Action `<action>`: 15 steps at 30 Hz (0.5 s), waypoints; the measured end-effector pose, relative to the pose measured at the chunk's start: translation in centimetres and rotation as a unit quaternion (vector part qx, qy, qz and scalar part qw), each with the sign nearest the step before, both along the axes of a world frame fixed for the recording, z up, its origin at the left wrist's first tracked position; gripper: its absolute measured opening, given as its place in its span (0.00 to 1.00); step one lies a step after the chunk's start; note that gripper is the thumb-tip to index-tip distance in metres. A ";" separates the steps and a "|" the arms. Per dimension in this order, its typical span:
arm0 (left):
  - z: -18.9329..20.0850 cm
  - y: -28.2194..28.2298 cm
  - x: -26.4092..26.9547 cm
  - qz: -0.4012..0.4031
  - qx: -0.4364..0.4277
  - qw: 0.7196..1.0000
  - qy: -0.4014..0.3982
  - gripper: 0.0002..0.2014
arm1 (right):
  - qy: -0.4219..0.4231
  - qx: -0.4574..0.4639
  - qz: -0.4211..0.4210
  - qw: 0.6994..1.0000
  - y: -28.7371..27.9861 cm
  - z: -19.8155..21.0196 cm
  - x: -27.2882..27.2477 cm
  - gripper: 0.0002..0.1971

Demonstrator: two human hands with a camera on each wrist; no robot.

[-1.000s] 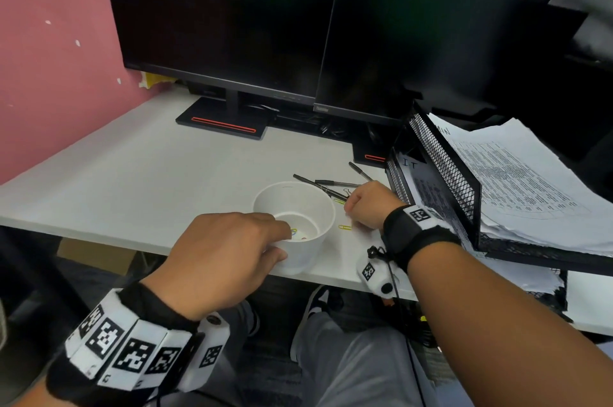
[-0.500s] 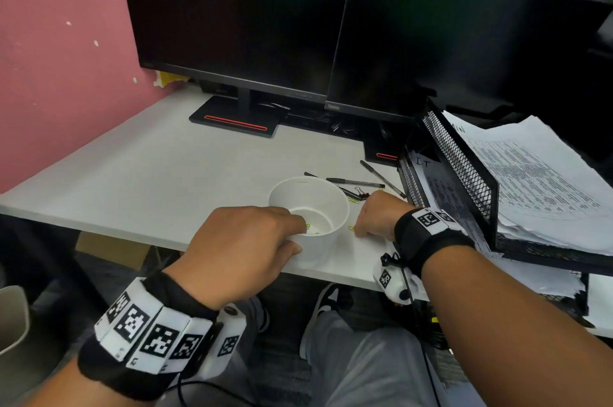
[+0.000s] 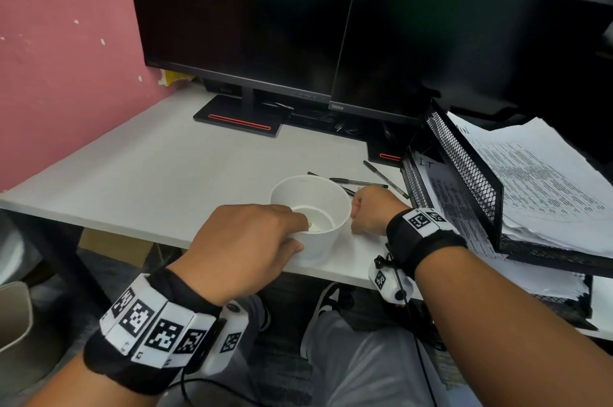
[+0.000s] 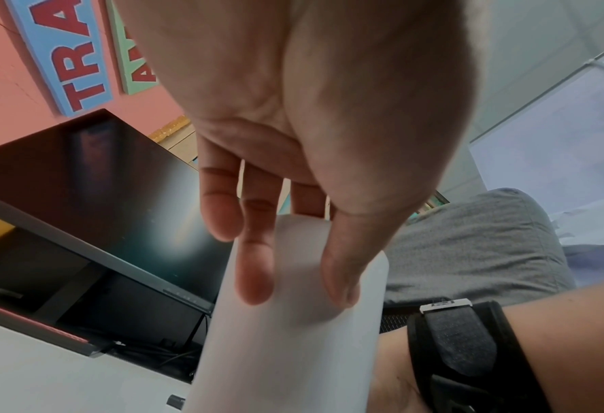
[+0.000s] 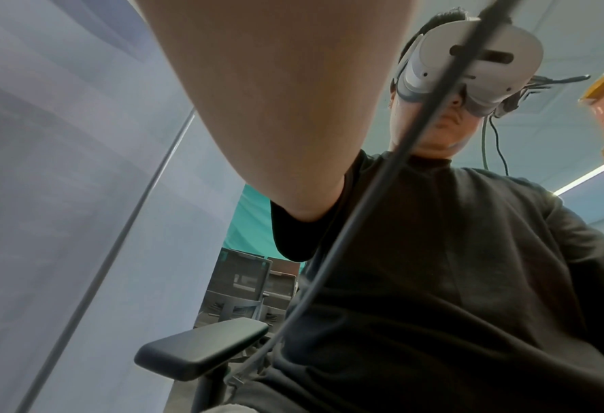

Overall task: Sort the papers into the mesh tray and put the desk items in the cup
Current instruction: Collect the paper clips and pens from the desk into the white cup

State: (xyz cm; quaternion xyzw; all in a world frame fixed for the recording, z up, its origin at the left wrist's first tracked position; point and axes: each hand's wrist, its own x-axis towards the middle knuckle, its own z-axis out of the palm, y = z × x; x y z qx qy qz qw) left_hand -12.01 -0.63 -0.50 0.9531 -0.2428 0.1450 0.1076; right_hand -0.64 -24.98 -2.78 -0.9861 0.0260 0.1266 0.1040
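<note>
A white cup (image 3: pixel 311 197) stands near the front edge of the white desk (image 3: pixel 159 181). My left hand (image 3: pixel 298 234) grips its near rim, thumb outside and fingers over the lip; in the left wrist view the left hand (image 4: pixel 297 287) pinches the cup wall (image 4: pixel 286 349). A yellow-green paper clip (image 3: pixel 310 225) lies inside the cup. My right hand (image 3: pixel 356 220) rests on the desk just right of the cup, its fingers curled under and their tips hidden. Black pens (image 3: pixel 358 181) lie behind it. The black mesh tray (image 3: pixel 464 167) at right holds stacked papers (image 3: pixel 537 181).
Two dark monitors (image 3: pixel 238 15) stand across the back on bases with a red stripe (image 3: pixel 238 121). A pink wall (image 3: pixel 49 74) borders the left. The right wrist view shows only my forearm, torso and a chair armrest (image 5: pixel 201 349).
The right hand slid left toward the cup and closed over the small yellow clip that lay beside it; the clip no longer shows. The left hand kept hold of the cup rim.
</note>
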 end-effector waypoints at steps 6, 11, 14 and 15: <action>0.0 0.8 0.1 0.009 -0.007 1.000 0.009 0.10 | -0.051 0.040 -0.073 0.995 -1.9 0.2 0.4 0.10; 0.0 0.8 0.5 0.013 -0.007 1.000 0.016 0.10 | -0.013 0.035 -0.064 0.997 -2.2 0.0 0.4 0.20; 0.0 0.5 0.7 0.013 -0.011 1.000 0.018 0.10 | -0.020 0.036 -0.074 0.996 -1.2 -0.5 0.9 0.21; 0.0 0.3 0.8 0.013 -0.010 1.000 0.019 0.10 | -0.021 0.020 -0.068 0.997 -0.7 -0.7 1.0 0.20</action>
